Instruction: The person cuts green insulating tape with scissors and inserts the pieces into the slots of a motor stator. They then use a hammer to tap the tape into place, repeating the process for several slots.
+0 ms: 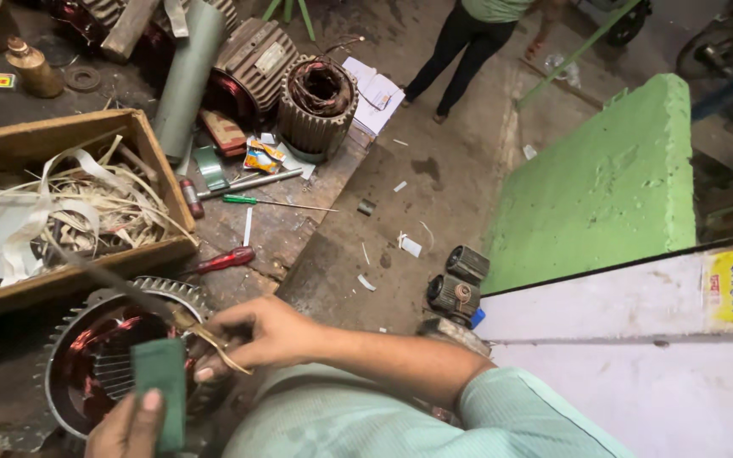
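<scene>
The left hand (129, 424) pinches a green paper strip (161, 392) over the finned motor stator (103, 356) on the bench. The right hand (256, 335) grips a thin flat tool (129, 288) angled across the stator. Beyond lie a red-handled screwdriver (224, 260) and a wooden box (61, 203) of scrap strips.

R hand (252, 332) sits lower centre of frame, forearm running in from lower right in a pale green sleeve pushed back near the elbow, wrist bent toward the left. Fingers curled, thumb & forefinger pinched shut on sth thin. L hand (129, 424) at bottom edge, lower left, only partly in view, knuckles up, thumb pressed flat along what it grips, fingers wrapped behind
</scene>
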The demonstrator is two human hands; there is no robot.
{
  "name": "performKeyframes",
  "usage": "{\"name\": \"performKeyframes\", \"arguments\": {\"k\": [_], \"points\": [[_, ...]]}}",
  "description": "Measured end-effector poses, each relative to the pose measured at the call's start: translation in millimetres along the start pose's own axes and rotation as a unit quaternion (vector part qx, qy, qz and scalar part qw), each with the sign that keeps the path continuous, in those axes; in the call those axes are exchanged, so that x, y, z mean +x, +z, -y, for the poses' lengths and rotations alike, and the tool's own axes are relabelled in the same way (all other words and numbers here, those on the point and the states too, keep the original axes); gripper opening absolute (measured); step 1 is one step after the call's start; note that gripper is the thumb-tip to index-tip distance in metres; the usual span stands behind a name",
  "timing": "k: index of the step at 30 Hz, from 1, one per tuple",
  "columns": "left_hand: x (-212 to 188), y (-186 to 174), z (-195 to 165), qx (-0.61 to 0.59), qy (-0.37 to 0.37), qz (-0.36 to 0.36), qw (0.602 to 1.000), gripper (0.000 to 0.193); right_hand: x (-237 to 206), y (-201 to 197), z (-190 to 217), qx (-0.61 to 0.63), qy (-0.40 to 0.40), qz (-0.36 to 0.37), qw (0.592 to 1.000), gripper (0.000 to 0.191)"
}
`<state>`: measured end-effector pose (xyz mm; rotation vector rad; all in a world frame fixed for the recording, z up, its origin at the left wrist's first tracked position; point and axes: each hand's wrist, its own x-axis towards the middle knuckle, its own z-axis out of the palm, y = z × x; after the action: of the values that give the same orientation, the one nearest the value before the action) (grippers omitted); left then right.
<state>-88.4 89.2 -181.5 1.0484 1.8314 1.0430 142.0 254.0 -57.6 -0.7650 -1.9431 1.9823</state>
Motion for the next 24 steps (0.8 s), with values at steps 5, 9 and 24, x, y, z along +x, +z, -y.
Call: {"name": "performKeyframes", "arguments": {"k": [5, 9, 24], "points": [[-22, 15, -43, -0.101, -0.005, -0.115, 0.988, 0.052, -10, 46, -13, 0.081, 0.018, -0.056, 0.995, 0.043], [-28, 23, -55, -0.138, 0.054, -0.106, 0.983, 0.053, -13, 68, -26, 0.068, 0.036, -0.079, 0.994, 0.038], [-41, 12, -80, -0.077, 0.058, -0.207, 0.974, 0.042, -12, 85, -20, 0.100, 0.057, -0.063, 0.991, 0.037]]}}
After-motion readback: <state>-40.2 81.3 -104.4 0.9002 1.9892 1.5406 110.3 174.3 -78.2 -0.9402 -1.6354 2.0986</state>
